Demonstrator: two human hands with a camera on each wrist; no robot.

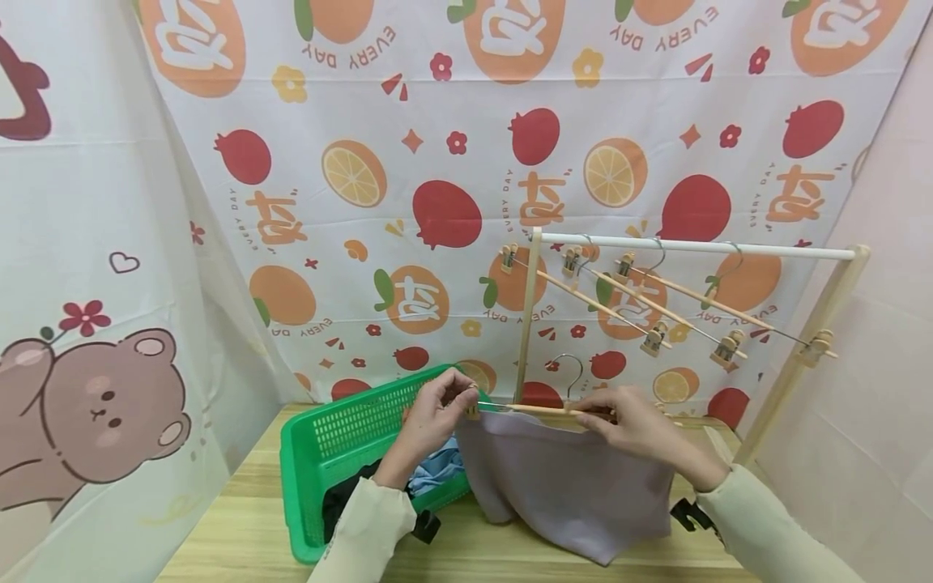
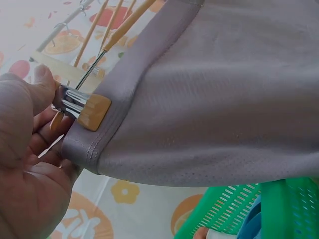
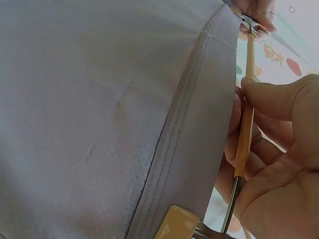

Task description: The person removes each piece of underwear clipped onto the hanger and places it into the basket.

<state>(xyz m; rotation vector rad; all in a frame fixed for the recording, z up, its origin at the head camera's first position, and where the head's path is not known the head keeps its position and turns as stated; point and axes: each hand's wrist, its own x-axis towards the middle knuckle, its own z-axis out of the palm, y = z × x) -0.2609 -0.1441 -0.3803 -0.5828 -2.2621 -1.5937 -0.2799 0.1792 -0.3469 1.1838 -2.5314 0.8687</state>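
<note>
A greyish-purple pair of shorts [image 1: 576,486] hangs by its stitched waistband [image 3: 192,119] from a wooden clip hanger [image 1: 543,410]. My left hand [image 1: 437,401] pinches the clip [image 2: 94,112] at the hanger's left end, thumb on its metal part and fingers behind. That clip's wooden jaw lies over the waistband near its corner. With thumb and fingers, my right hand [image 1: 641,425] grips the hanger's wooden bar [image 3: 245,134]. A second clip [image 3: 177,223] sits on the waistband at the bottom of the right wrist view. The hanger's metal hook [image 1: 572,374] points up.
Left of the shorts, a green basket [image 1: 287,461] holds black and blue clothes [image 1: 437,470] on the wooden table [image 1: 233,518]. At the back right stands a rack with a white rail [image 1: 700,245]; several clip hangers [image 1: 656,304] hang from it. Printed curtain cloth [image 1: 452,105] covers the wall behind.
</note>
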